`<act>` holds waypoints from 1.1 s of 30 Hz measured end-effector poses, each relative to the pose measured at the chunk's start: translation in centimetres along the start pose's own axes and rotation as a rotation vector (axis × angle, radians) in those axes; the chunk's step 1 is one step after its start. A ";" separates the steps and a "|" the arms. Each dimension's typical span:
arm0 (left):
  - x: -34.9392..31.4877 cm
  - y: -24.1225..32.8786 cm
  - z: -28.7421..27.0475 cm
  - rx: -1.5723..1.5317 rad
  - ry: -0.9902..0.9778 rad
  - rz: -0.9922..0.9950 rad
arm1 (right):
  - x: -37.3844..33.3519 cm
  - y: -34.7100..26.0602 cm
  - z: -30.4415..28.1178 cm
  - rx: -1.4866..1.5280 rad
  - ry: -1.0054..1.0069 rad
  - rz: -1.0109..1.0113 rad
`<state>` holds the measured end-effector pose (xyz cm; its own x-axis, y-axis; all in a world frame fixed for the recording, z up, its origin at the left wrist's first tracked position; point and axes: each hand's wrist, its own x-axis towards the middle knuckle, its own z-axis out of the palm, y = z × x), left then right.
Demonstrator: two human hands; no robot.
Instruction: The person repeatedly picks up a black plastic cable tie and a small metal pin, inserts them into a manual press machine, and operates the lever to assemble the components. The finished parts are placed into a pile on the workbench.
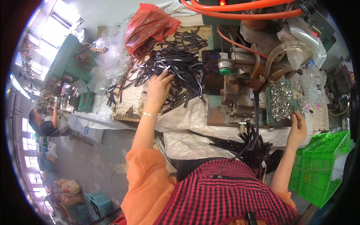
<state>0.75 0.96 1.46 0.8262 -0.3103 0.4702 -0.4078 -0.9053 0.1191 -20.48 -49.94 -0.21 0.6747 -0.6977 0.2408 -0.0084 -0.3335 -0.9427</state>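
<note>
My left hand [159,88] rests on the near edge of a heap of dark, shiny flat strips [180,63], its fingers stretched out and apart. No strip is plainly gripped in it. My right hand [298,129] is at the right side of a green tray [269,120] filled with small silvery metal pieces [280,99]. Its fingers are closed together by a green edge, and what they hold, if anything, I cannot make out. Between my hands stands a metal press [240,93] with a green round knob [225,70]. One dark strip [256,112] hangs down from the press's front.
More dark strips [255,148] lie below the press, near my lap. A red plastic bag [148,28] sits behind the heap. Orange hoses [243,15] arch overhead. Green crates [318,168] stand at the right. Another person [48,125] sits by a machine far left.
</note>
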 end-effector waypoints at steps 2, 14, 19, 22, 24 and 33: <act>-0.2 1.6 -1.9 0.142 0.110 0.033 | -0.7 0.1 -1.2 0.081 0.022 0.011; -1.2 12.7 -3.9 -1.172 0.294 -0.540 | -2.4 -12.8 12.3 0.294 -0.370 -0.186; -1.9 14.8 -5.6 -1.446 0.332 -0.509 | -3.1 -12.9 13.0 0.515 -0.340 -0.056; 1.5 18.0 -12.2 -1.564 0.314 0.113 | -3.1 -14.1 13.5 0.653 -0.397 -0.020; 4.2 19.8 -13.0 -1.084 0.353 0.076 | -3.5 -15.5 13.7 0.799 -0.450 0.050; -0.8 21.6 -10.4 -0.752 0.109 0.637 | -1.6 -14.3 5.4 -0.272 -0.340 -0.551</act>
<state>-12.76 -15.29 12.73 0.3418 -0.6128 0.7125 -0.9352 -0.1468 0.3223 -17.43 -40.58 11.67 0.8268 -0.1589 0.5396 0.2469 -0.7594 -0.6019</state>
